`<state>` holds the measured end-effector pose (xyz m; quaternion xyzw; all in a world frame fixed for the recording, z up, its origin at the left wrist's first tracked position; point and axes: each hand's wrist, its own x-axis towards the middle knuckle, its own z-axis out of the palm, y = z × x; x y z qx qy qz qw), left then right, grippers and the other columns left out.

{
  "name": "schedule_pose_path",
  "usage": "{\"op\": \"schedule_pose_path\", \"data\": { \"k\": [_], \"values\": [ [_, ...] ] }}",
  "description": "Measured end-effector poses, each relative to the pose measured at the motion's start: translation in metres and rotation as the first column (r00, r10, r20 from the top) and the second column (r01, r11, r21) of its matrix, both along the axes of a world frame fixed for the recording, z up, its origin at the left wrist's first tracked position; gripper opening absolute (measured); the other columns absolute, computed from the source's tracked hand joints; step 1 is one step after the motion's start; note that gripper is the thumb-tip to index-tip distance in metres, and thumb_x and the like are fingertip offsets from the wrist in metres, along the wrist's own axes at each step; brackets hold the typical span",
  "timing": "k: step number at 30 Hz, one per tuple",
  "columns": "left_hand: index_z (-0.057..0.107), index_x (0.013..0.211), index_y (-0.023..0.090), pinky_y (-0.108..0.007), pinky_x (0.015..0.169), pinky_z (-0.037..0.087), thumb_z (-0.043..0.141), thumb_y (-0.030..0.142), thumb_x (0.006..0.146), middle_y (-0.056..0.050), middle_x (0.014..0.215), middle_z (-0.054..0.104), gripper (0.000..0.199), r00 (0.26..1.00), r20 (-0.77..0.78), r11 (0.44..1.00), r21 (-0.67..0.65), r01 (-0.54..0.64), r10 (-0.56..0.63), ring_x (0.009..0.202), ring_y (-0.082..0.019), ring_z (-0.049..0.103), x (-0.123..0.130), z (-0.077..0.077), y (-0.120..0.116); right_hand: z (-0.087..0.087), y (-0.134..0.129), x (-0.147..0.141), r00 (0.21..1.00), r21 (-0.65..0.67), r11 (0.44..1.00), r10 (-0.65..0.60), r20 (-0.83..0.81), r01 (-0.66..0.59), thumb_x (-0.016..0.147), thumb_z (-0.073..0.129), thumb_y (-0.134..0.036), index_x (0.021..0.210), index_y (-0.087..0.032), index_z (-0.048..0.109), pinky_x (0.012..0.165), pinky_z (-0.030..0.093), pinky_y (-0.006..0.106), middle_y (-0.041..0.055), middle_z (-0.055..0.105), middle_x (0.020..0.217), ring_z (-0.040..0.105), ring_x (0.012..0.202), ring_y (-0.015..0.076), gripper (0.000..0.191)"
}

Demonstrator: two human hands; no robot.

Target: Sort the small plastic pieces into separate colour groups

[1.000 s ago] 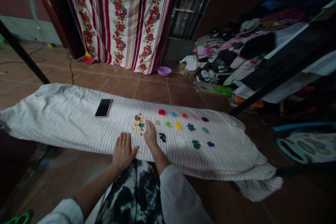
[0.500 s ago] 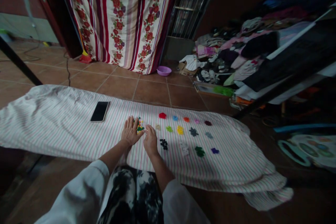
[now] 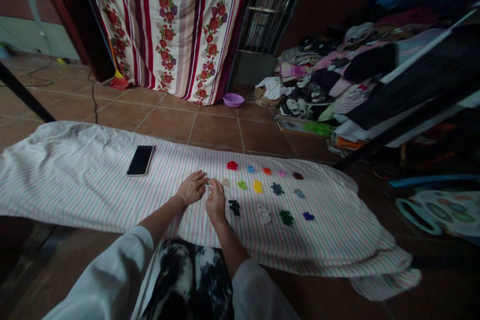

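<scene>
My left hand (image 3: 192, 187) lies palm down on the striped sheet (image 3: 75, 182), its fingertips over a mixed heap of tiny coloured pieces (image 3: 206, 183), which it mostly hides. My right hand (image 3: 215, 201) stands beside it with the fingertips gathered just left of a beige cluster (image 3: 225, 181). Whether those fingers pinch a piece is too small to see. Further right lie several sorted colour clusters, among them red (image 3: 232, 165), yellow (image 3: 257, 186), black (image 3: 234, 207) and dark green (image 3: 286, 217).
A black smartphone (image 3: 140, 160) lies on the sheet to the left of my hands. Past the sheet's far edge are floor tiles, a purple basin (image 3: 233, 100) and a floral curtain (image 3: 168, 25). A heap of clothes (image 3: 318, 72) and a black metal bar (image 3: 390, 130) stand to the right.
My left hand has slid right and now covers most of the mixed heap. My right hand's fingers have drawn closer together. The view has shifted slightly.
</scene>
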<state>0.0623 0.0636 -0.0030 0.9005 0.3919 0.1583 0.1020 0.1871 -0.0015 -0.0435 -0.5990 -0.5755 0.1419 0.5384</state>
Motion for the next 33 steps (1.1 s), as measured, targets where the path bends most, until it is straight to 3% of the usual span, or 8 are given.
{"op": "schedule_pose_path", "data": {
  "k": [5, 8, 11, 17, 23, 29, 33],
  "values": [
    [0.058, 0.129, 0.014, -0.044, 0.117, 0.035, 0.036, 0.019, 0.091, -0.009, 0.138, 0.056, 0.043, 0.999, 0.023, 0.999, 0.037, 0.040, -0.041, 0.137, -0.020, 0.041, -0.011, 0.000, -0.037, -0.002, 0.003, -0.001, 0.998, -0.038, 0.998, -0.041, 0.051, 0.043, 0.082, 0.033, -0.005, 0.125, -0.014, 0.057, 0.100, 0.052, 0.042, 0.0167, 0.057, 0.125, 0.056, 0.119, 0.0216, 0.050],
    [0.052, 0.134, 0.014, -0.047, 0.118, 0.032, 0.036, 0.021, 0.093, -0.010, 0.145, 0.050, 0.045, 0.995, 0.009, 0.992, 0.089, 0.095, -0.096, 0.143, -0.022, 0.033, -0.020, -0.001, -0.056, -0.002, 0.003, 0.000, 0.994, -0.054, 0.996, -0.060, 0.094, 0.065, 0.082, 0.034, -0.004, 0.120, -0.013, 0.059, 0.102, 0.049, 0.042, 0.0156, 0.062, 0.118, 0.061, 0.110, 0.0208, 0.047],
    [0.047, 0.139, 0.012, -0.051, 0.117, 0.032, 0.038, 0.025, 0.094, -0.014, 0.150, 0.042, 0.048, 0.998, 0.039, 0.989, 0.139, 0.049, -0.055, 0.146, -0.027, 0.025, -0.028, -0.008, -0.067, 0.000, 0.002, 0.000, 0.993, -0.042, 0.998, -0.045, 0.111, 0.050, 0.081, 0.034, -0.004, 0.117, -0.014, 0.060, 0.100, 0.050, 0.039, 0.0141, 0.064, 0.114, 0.063, 0.105, 0.0196, 0.046],
    [0.036, 0.144, 0.006, -0.048, 0.115, 0.035, 0.033, 0.033, 0.097, -0.022, 0.151, 0.037, 0.054, 0.990, 0.105, 0.974, 0.195, -0.112, 0.092, 0.145, -0.028, 0.027, -0.041, -0.022, -0.078, 0.005, 0.001, -0.001, 0.992, -0.039, 0.998, -0.036, 0.124, 0.041, 0.082, 0.034, -0.005, 0.111, -0.016, 0.062, 0.098, 0.051, 0.035, 0.0119, 0.066, 0.110, 0.064, 0.102, 0.0180, 0.042],
    [0.040, 0.141, 0.003, -0.052, 0.115, 0.031, 0.031, 0.035, 0.096, -0.024, 0.146, 0.043, 0.056, 0.959, 0.056, 0.936, 0.206, -0.285, 0.279, 0.144, -0.033, 0.029, -0.040, -0.025, -0.083, 0.007, 0.002, 0.001, 0.997, -0.056, 0.998, -0.008, 0.078, 0.012, 0.083, 0.036, -0.009, 0.108, -0.017, 0.063, 0.097, 0.051, 0.033, 0.0102, 0.068, 0.109, 0.065, 0.102, 0.0175, 0.038],
    [0.044, 0.137, 0.003, -0.049, 0.115, 0.031, 0.024, 0.033, 0.098, -0.022, 0.144, 0.047, 0.054, 0.946, 0.092, 0.933, 0.160, -0.323, 0.312, 0.141, -0.030, 0.035, -0.036, -0.020, -0.085, 0.006, 0.001, 0.011, 0.996, -0.156, 0.987, 0.032, -0.085, -0.045, 0.085, 0.034, -0.011, 0.113, -0.017, 0.063, 0.094, 0.053, 0.033, 0.0092, 0.069, 0.110, 0.067, 0.100, 0.0164, 0.041],
    [0.042, 0.138, 0.004, -0.049, 0.116, 0.031, 0.024, 0.032, 0.097, -0.021, 0.144, 0.047, 0.053, 0.937, 0.127, 0.935, 0.108, -0.338, 0.324, 0.141, -0.028, 0.035, -0.038, -0.021, -0.084, 0.008, -0.015, 0.009, 1.000, -0.161, 0.987, 0.004, 0.012, -0.002, 0.077, 0.035, -0.003, 0.110, -0.015, 0.066, 0.101, 0.049, 0.035, 0.0107, 0.066, 0.119, 0.062, 0.111, 0.0178, 0.047]
  ]
}}
